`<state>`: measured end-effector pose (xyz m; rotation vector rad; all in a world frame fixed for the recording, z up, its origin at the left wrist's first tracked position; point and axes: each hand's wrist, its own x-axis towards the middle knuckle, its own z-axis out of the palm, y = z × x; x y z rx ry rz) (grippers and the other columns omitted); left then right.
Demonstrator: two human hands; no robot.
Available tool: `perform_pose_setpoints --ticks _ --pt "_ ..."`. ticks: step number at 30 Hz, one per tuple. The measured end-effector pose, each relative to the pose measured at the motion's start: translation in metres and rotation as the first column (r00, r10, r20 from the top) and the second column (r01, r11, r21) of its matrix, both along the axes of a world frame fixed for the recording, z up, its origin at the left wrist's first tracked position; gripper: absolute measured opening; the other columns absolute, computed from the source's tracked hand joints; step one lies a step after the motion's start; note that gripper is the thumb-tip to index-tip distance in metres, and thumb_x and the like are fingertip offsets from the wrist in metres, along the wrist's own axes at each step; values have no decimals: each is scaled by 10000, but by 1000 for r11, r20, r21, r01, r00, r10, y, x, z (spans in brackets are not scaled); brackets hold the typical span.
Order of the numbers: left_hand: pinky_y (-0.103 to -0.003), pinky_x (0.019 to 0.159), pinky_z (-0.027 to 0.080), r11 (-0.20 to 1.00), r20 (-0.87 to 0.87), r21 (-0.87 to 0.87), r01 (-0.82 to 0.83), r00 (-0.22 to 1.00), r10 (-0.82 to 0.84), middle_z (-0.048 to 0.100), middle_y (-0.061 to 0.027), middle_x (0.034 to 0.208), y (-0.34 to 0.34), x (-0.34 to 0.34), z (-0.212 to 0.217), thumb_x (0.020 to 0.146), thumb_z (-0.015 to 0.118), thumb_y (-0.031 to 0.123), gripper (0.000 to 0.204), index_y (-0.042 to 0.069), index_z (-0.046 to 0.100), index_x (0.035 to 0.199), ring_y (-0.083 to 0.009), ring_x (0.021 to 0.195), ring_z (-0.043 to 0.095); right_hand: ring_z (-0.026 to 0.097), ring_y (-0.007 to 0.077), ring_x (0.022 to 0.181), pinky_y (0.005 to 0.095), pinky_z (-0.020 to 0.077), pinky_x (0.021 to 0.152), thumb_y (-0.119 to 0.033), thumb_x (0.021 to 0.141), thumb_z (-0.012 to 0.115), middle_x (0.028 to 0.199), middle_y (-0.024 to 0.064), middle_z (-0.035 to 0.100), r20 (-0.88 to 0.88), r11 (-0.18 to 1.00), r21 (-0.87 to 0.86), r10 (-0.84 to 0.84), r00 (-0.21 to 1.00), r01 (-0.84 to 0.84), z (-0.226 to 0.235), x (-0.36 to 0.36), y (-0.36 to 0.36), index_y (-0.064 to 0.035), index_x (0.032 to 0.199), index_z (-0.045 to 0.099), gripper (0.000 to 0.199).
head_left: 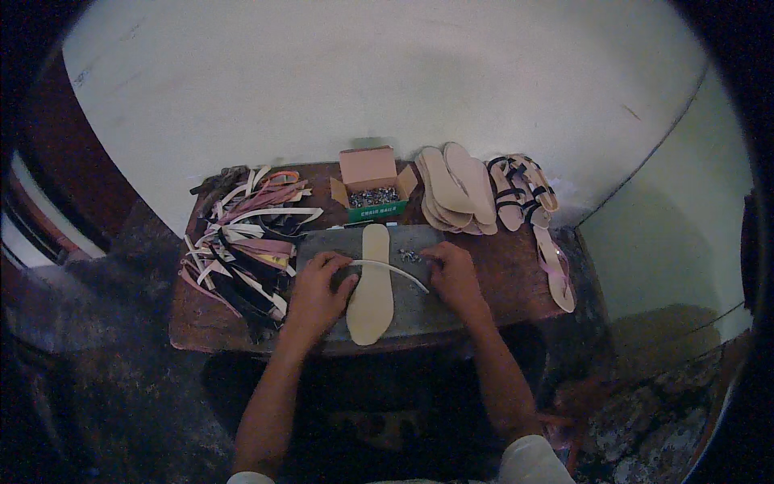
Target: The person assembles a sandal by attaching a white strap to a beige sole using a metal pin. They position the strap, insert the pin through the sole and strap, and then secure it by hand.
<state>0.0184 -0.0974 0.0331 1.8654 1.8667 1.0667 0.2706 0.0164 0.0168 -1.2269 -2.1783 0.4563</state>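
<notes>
Taking the sole as the centre of the clock, we are seeing the pale strap (397, 268) crossing over the upper half of the tan sole (371, 302), bowing from about ten o'clock round to three o'clock, where its free end is pointing toward the right hand. Our left hand (322, 282) is sitting at nine o'clock, its fingertips meeting the strap's left end and its thumb lying near the sole's edge; whether it is pinching the strap or only pressing it, we cannot tell. Our right hand (451, 274) is resting near three o'clock with curled fingers, just beside some small shiny metal pieces (409, 255) at two o'clock; we cannot tell whether anything is inside that grip. The sole is lying flat on a grey mat (419, 319), toe and heel running along the twelve-to-six line. We are judging the strap to be light, narrow and springy, likely twisting if held at one end only, so pinching it near both tips is looking best. The sole we are reading as thin, light and fairly bendy, likely sliding if pushed sideways; pressing its middle flat or holding its long edges at three and nine o'clock is seeming wise. The metal pieces are probably hard, slippery and easily scattered, calling for a fingertip pinch.
</notes>
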Motion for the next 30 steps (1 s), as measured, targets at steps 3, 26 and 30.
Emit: perform_pose_setpoints --ticks 3,26,30 --pt "-416 996 475 1000 8 7 2 1000 -2 628 -154 1173 1 0 -2 878 720 180 313 7 666 1134 -348 1133 600 695 336 872 389 539 802 26 820 696 902 153 710 -44 1000 24 -16 999 17 -1 -3 0 -33 992 749 189" --pt "-389 917 520 962 229 258 86 962 -147 724 -127 1049 2 36 3 887 724 89 198 33 708 1076 -300 999 679 686 123 907 292 545 821 0 839 752 977 52 738 -621 865 -394 -1 784 -311 19 -26 -24 -19 1009 722 174" --pt "-392 916 520 964 220 251 89 964 -146 723 -135 1042 3 38 2 892 712 86 186 32 712 1070 -305 996 681 688 125 897 287 546 826 18 845 726 963 67 732 -554 958 -258 -43 831 -122 8 -23 -16 3 1019 708 176"
